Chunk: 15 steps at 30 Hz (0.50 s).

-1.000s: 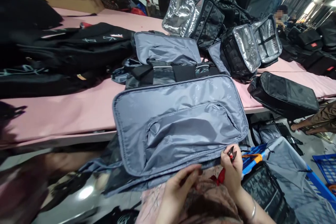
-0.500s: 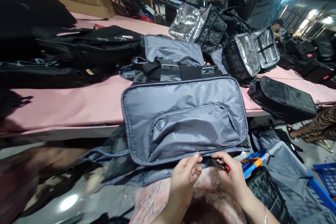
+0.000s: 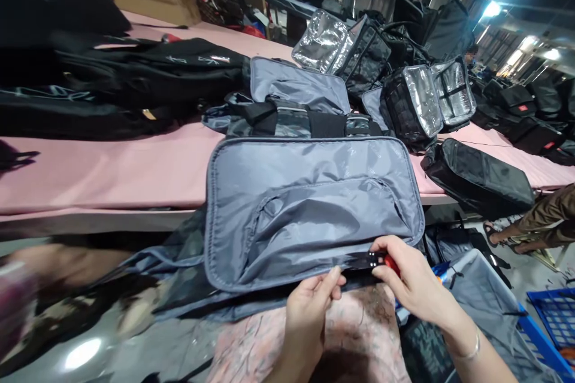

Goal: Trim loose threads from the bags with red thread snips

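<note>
While grey-lined bag flap (image 3: 309,161) lies mid-dial against pink-covered table (image 3: 112,170), probably for support, left hand (image 3: 309,305), six o'clock, fingertips pinched, contents untellable; right hand (image 3: 413,281), five o'clock, grasps red-handled snips (image 3: 372,260), seemingly for close reach.

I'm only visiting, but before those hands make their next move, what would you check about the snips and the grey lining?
1. Snips held: ok, in the right hand.
2. Left hand near the work: ok, its fingertips are by the lining's lower edge.
3. Left fingertips well away from the blades: not ok, the blades point towards them, close by.
4. Blades open or shut: cannot tell, too dark and small.
5. Thread between the left fingertips: cannot tell, none shows clearly.
6. Lining smooth: not ok, its middle is wrinkled and bulging.
</note>
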Each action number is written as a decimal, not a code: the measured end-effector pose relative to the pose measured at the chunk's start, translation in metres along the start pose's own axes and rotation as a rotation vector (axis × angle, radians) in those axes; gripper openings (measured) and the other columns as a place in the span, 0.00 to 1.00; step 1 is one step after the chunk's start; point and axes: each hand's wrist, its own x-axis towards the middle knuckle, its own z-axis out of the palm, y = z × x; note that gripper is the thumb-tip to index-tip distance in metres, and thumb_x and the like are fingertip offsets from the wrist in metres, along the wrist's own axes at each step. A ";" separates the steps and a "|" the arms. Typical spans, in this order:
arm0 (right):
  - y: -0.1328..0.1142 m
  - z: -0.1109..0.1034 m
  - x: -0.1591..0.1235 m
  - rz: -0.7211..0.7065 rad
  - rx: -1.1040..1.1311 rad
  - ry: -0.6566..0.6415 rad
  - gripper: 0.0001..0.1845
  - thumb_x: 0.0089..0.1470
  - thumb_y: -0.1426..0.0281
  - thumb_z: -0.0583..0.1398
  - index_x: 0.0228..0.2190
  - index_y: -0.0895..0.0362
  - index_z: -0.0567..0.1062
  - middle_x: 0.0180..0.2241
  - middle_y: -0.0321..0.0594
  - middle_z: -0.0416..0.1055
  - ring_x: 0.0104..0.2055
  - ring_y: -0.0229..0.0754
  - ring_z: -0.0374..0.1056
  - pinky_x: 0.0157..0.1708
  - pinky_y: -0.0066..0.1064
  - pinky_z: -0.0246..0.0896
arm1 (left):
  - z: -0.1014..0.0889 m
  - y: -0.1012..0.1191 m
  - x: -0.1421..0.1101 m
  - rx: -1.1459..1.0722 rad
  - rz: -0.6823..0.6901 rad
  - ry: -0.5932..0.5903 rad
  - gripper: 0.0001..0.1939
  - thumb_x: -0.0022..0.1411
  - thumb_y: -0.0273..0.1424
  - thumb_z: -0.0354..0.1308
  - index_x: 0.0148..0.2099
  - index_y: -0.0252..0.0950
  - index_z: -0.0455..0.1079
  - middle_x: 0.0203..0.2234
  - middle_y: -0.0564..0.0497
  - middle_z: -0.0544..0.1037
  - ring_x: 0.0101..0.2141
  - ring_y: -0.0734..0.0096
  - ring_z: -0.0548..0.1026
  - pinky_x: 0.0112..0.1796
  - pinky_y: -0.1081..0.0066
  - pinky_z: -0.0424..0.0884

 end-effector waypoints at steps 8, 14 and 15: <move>0.029 0.006 -0.006 -0.237 -0.216 0.094 0.09 0.60 0.68 0.49 0.34 0.58 0.66 0.30 0.43 0.66 0.34 0.43 0.62 0.33 0.32 0.57 | 0.005 0.008 -0.007 -0.005 -0.027 0.011 0.19 0.38 0.42 0.68 0.22 0.31 0.71 0.16 0.53 0.69 0.18 0.79 0.61 0.20 0.76 0.56; 0.025 0.007 0.000 -0.235 -0.272 0.058 0.11 0.61 0.66 0.48 0.33 0.58 0.67 0.30 0.43 0.66 0.34 0.43 0.62 0.32 0.32 0.56 | 0.005 0.007 -0.005 0.003 -0.024 0.012 0.19 0.39 0.43 0.67 0.22 0.32 0.70 0.16 0.54 0.69 0.20 0.79 0.62 0.23 0.77 0.59; 0.024 0.007 0.001 -0.235 -0.278 0.042 0.11 0.61 0.66 0.48 0.33 0.58 0.67 0.30 0.43 0.66 0.33 0.43 0.62 0.32 0.32 0.56 | 0.005 0.007 -0.006 0.014 -0.025 0.010 0.19 0.40 0.43 0.66 0.22 0.32 0.70 0.16 0.54 0.69 0.20 0.79 0.61 0.23 0.77 0.59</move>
